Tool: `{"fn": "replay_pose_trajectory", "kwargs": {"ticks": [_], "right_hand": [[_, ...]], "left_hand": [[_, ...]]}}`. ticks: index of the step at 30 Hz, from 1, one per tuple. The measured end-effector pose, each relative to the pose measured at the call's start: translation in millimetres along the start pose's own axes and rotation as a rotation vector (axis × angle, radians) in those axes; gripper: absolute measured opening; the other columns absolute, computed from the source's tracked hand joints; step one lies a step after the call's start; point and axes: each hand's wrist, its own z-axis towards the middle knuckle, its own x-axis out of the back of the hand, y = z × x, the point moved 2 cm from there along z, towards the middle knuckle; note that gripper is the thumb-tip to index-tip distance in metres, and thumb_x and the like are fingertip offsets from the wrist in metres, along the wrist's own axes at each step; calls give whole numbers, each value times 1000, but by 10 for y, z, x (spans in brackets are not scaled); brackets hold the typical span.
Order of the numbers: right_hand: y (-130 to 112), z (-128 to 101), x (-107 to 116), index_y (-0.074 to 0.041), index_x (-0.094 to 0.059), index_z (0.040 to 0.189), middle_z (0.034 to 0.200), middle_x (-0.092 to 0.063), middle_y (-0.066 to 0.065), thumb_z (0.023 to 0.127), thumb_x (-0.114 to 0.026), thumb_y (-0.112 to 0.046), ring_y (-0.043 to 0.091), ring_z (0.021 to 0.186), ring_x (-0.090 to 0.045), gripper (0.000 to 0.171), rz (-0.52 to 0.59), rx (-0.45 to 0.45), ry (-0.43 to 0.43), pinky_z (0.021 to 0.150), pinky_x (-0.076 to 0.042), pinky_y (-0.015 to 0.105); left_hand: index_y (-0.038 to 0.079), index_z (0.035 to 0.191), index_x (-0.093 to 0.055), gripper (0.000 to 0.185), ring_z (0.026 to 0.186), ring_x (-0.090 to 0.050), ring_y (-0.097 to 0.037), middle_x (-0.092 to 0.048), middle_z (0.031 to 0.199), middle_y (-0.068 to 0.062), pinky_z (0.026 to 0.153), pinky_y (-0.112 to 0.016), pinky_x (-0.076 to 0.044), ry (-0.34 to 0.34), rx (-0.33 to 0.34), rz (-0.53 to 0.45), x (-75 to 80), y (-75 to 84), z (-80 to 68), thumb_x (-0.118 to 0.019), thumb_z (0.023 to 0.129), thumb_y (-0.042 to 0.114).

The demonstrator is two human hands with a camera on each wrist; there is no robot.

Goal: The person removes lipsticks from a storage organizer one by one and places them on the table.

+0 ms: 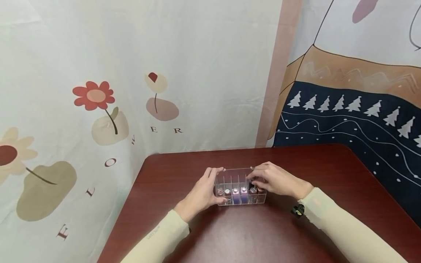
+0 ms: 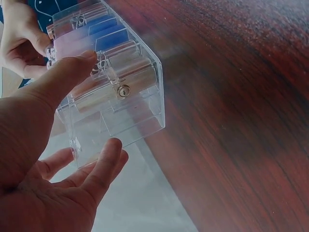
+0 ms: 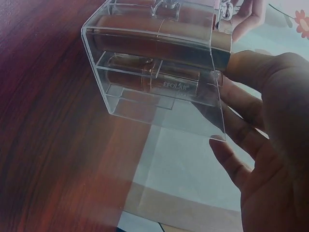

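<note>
A clear plastic lipstick organizer [image 1: 241, 204] with several slots stands on the table. My left hand [image 1: 204, 188] grips its left end, thumb along the front and fingers behind, spread against the back wall in the left wrist view. Lip tubes fill the front row, among them two pink-and-blue tubes [image 1: 244, 196] in the middle and a long brown tube [image 3: 154, 41] at the right end. Behind that, a lipstick tube marked EFOLAR [image 3: 176, 86] sits in a rear slot. My right hand [image 1: 274, 179] reaches over the back right, thumb and fingers pinching the top of this tube.
The dark red wooden table [image 1: 243, 237] extends around the organizer. A printed flower cloth [image 1: 210, 91] hangs behind and to the left, and a dark blue tree-patterned cloth [image 1: 329, 124] at the right. A black watch-like device [image 1: 298, 210] is at the right wrist.
</note>
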Motion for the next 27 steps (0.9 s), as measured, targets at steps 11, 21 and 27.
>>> {"fn": "replay_pose_trajectory", "kwargs": {"ticks": [11, 21, 27], "right_hand": [[-2, -63, 33, -16, -88, 129, 118, -85, -7, 103, -90, -12, 9, 104, -75, 27, 66, -50, 82, 98, -69, 43], [-14, -55, 76, -15, -84, 133, 122, -85, -3, 101, -91, -7, 5, 99, -74, 34, 130, -21, 173, 87, -71, 33], [-15, -53, 156, -13, -84, 132, 121, -85, -1, 99, -90, -1, 4, 95, -72, 35, 141, 34, 242, 82, -66, 23]], "left_hand": [[5, 167, -49, 111, 113, -75, -31, -62, 146, -21, 106, -48, -68, -6, -20, -11, -12, 44, 47, -113, 77, 21], [6, 165, -51, 111, 118, -77, -34, -63, 146, -19, 108, -49, -67, -10, 17, -18, 15, 14, 22, -114, 75, 22], [6, 166, -50, 112, 117, -77, -35, -62, 148, -20, 107, -50, -68, -8, 26, -26, 17, 4, 18, -114, 75, 22]]}}
